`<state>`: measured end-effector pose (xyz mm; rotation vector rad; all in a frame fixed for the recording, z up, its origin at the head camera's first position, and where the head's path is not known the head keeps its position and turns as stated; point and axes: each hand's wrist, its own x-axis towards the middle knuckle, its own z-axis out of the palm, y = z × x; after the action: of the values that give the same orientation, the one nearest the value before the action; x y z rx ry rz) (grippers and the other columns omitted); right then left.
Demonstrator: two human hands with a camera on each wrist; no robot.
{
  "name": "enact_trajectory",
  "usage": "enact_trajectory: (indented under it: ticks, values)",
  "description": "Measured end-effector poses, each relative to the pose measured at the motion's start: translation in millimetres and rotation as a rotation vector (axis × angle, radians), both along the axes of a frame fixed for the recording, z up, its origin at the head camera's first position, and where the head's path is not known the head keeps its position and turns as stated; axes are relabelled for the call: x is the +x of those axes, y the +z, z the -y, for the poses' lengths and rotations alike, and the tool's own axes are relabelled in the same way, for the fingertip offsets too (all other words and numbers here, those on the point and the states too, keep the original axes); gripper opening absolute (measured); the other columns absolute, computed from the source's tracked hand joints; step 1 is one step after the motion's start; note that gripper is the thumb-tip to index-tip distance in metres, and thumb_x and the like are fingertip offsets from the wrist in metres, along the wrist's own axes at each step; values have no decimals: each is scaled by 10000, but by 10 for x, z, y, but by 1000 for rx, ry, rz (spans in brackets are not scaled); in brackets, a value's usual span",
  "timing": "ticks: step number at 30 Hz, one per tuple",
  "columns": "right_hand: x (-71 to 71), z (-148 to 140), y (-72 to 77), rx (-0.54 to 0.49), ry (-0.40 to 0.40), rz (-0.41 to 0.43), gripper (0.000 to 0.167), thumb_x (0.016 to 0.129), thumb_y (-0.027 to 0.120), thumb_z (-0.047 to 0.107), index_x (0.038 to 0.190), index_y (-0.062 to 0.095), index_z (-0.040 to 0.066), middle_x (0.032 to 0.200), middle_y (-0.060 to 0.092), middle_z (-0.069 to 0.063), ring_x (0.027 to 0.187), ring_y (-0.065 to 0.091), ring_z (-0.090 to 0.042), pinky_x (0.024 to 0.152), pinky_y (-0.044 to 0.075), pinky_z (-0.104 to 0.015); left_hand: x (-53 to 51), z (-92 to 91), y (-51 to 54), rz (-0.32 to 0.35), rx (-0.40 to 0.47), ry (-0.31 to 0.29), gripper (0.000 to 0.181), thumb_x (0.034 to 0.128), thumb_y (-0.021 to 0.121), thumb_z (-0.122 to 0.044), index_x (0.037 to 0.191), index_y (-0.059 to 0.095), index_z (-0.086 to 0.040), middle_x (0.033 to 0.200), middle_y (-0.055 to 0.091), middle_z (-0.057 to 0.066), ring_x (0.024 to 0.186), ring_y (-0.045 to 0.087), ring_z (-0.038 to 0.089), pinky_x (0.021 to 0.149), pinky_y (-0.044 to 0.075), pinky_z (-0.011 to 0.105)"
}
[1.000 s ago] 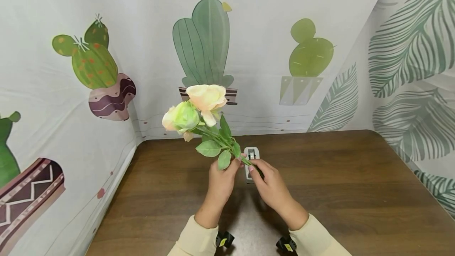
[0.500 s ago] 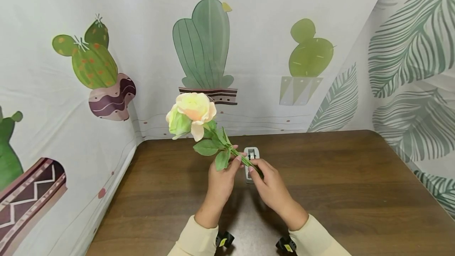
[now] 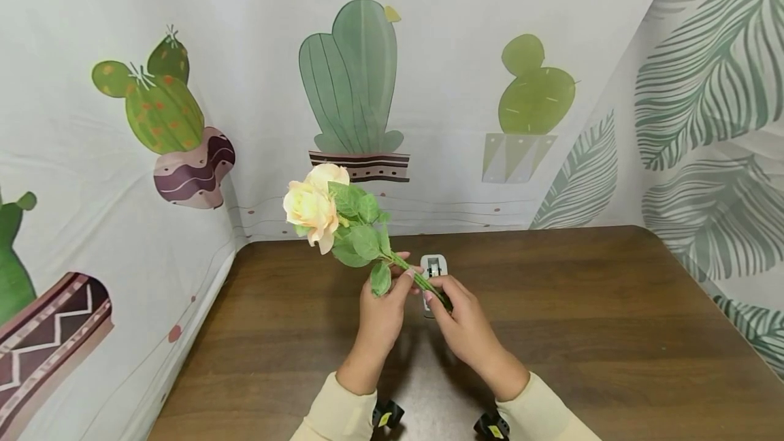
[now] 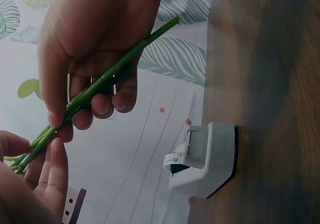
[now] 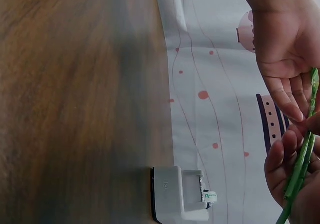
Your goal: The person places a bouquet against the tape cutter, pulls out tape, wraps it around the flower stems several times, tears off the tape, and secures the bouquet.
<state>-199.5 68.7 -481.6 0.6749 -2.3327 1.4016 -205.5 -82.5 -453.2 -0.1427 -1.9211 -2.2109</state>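
Note:
A small bunch of pale peach roses (image 3: 311, 207) slants up to the left in the head view, with green leaves below the blossoms. My left hand (image 3: 382, 312) holds the stems just beneath the leaves, between thumb and fingers. Lower down, my right hand (image 3: 468, 318) grips the stems' lower part. The left wrist view shows the green stems (image 4: 107, 78) crossing the right hand's curled fingers, their ends sticking out past it. Behind the hands on the table stands a white tape dispenser (image 4: 210, 159), partly covered by stems and right hand in the head view.
The brown wooden table (image 3: 582, 332) spreads to both sides of the hands. A white cloth (image 3: 453, 87) printed with cacti and leaves hangs along its back and left edges. Black wrist cameras (image 3: 387, 415) sit under the cuffs.
The roses have turned about their stems, and the blossoms have swung left and a little down. Leaves that were behind now face forward. Both hands stay nearly in place.

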Motion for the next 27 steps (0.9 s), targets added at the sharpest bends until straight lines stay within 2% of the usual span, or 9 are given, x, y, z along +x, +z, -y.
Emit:
enact_trajectory:
  ticks: [5,11,18,21,25,27]
  values:
    - [5,14,-14,2,25,4,99,1018,603,146,1112,634,154,948,604,49,781,561,-77,670,498,-237,9,2,14,-2,7,-1,257,997,595,-99,1252,631,-101,1069,698,276,868,687,154,759,565,273]
    - [3,25,-26,5,38,-30,79,988,647,124,1043,632,180,896,576,73,765,547,-45,628,487,-225,1,-2,4,-2,-3,1,242,991,588,-81,1228,637,-95,1014,689,258,839,677,129,741,562,251]
    - [-5,37,-38,18,44,-47,71,961,681,115,987,627,152,854,551,80,762,531,-28,632,501,-222,-19,5,-20,-2,-91,13,244,976,601,-76,1208,653,-134,952,700,182,768,647,116,708,561,251]
    - [-2,43,-43,13,53,-30,67,965,677,124,1009,629,134,874,571,71,784,548,-29,662,520,-230,-14,8,-10,-4,-121,22,261,956,603,-55,1197,661,-136,909,704,141,749,637,112,681,532,227]
    - [-8,42,-36,-45,49,-7,119,987,639,104,1105,638,115,926,611,23,829,570,-55,700,523,-235,-14,5,4,-29,-110,31,276,926,607,-8,1186,663,-83,863,694,123,737,631,98,662,500,192]
    - [-14,32,-27,-80,43,-21,169,999,610,82,1166,633,98,960,623,-1,848,575,-70,724,521,-241,-9,-4,9,-41,-98,30,278,911,611,19,1179,658,-39,873,685,157,740,630,98,667,499,181]
